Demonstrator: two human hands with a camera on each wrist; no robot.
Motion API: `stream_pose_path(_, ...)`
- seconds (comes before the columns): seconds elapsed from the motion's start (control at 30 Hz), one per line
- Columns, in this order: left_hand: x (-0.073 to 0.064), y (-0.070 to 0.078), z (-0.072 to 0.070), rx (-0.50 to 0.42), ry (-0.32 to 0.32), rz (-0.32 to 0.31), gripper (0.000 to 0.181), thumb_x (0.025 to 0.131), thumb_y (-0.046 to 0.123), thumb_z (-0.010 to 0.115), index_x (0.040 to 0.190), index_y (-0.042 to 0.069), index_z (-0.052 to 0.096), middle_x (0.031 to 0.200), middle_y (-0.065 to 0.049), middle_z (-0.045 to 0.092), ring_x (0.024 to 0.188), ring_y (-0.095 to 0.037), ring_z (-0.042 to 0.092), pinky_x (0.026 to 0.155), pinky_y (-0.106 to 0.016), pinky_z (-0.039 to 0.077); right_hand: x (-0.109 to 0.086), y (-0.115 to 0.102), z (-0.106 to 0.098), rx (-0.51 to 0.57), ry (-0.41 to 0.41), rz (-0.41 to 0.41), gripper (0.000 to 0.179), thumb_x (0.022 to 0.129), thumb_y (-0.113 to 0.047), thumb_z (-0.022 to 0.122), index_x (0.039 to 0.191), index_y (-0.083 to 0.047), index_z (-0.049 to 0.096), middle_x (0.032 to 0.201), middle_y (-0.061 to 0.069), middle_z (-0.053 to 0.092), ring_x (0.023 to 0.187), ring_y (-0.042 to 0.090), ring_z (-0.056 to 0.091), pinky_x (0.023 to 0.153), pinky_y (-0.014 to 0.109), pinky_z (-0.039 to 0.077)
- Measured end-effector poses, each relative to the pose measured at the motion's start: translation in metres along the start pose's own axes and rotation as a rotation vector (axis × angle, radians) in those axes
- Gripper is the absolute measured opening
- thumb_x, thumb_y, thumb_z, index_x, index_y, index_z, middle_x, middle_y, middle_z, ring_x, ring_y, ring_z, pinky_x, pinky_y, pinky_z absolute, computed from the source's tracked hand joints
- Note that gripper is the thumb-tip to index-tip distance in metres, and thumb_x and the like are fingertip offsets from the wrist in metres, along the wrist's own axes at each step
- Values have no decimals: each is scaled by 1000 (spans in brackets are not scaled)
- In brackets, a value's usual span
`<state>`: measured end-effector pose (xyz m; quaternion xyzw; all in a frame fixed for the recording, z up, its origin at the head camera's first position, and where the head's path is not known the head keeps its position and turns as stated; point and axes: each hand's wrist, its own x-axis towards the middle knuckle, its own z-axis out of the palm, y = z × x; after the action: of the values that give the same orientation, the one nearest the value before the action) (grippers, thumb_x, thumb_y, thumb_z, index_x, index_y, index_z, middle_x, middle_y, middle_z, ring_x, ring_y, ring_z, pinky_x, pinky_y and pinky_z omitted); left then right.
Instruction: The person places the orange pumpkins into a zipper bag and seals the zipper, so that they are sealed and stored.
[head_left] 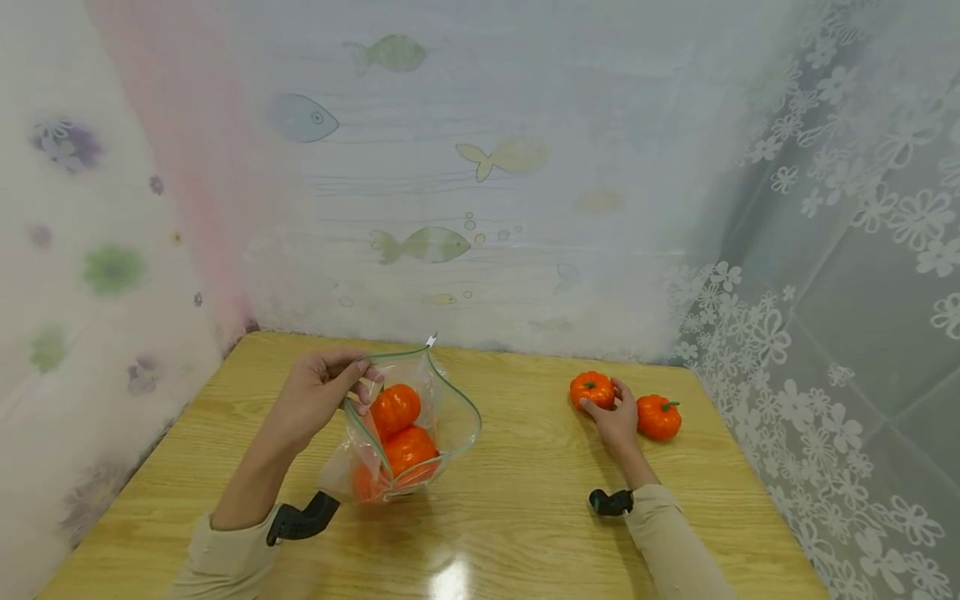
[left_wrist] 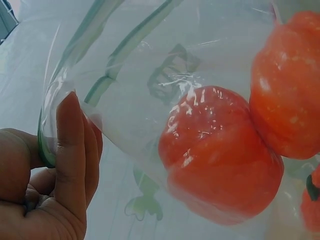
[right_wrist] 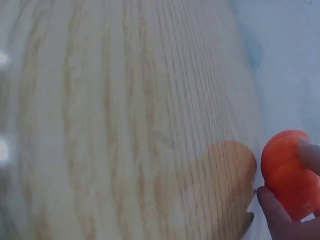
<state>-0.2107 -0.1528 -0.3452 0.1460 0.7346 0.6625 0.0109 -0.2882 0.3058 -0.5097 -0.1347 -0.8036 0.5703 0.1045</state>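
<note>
My left hand point(head_left: 321, 396) pinches the rim of a clear zip bag point(head_left: 459, 421), whose green-edged mouth gapes open. Inside the bag, several orange toy-like pumpkins point(head_left: 411, 452) are piled up; the left wrist view shows a glossy pumpkin point(left_wrist: 220, 155) through the plastic, below and right of the fingers. Over on the right, my right hand point(head_left: 621, 423) grips another small orange pumpkin point(head_left: 590, 390) with a green stem, thumb and fingers on its sides. In the right wrist view, this pumpkin point(right_wrist: 287, 172) looks raised, its shadow falling on the wood.
One more orange pumpkin point(head_left: 660, 419) sits on the wooden table point(head_left: 517, 500) just right of my right hand. A pale curtain with fish drawings point(head_left: 420, 167) hangs behind the table, and a flower-patterned sheet point(head_left: 847, 400) borders its right side.
</note>
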Motion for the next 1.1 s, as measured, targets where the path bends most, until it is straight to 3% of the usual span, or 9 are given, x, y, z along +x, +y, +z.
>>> stream_pose_path(0.3, 1, -2, 1, -5, 5, 1, 33, 107, 5, 50, 131, -17, 54, 93, 2, 70, 70, -9, 66, 63, -28, 62, -2, -2, 2, 96, 16, -31, 77, 91, -9, 77, 155, -3, 36, 155, 26, 31, 134, 44, 44, 109, 52, 46)
stream_pose_path(0.5, 0, -3, 4, -17, 10, 1, 33, 107, 5, 50, 131, -18, 54, 93, 2, 70, 70, -9, 67, 63, -28, 62, -6, -3, 4, 113, 48, -40, 74, 85, -9, 84, 148, -7, 47, 147, 21, 40, 124, 39, 53, 85, 16, 53)
stream_pose_path(0.6, -1, -3, 5, -25, 9, -4, 33, 107, 5, 50, 130, -18, 54, 93, 2, 70, 70, -9, 67, 63, -28, 62, -9, -3, 5, 129, 52, -37, 72, 82, -8, 85, 145, -8, 51, 144, 20, 43, 121, 37, 56, 74, 7, 50)
stream_pose_path(1.1, -1, -5, 9, -39, 24, -6, 30, 107, 4, 50, 128, -16, 56, 91, 4, 70, 69, -10, 67, 63, -28, 62, -22, -10, 12, 170, 40, -34, 72, 82, -7, 85, 146, -10, 52, 142, 22, 44, 120, 39, 56, 76, 7, 51)
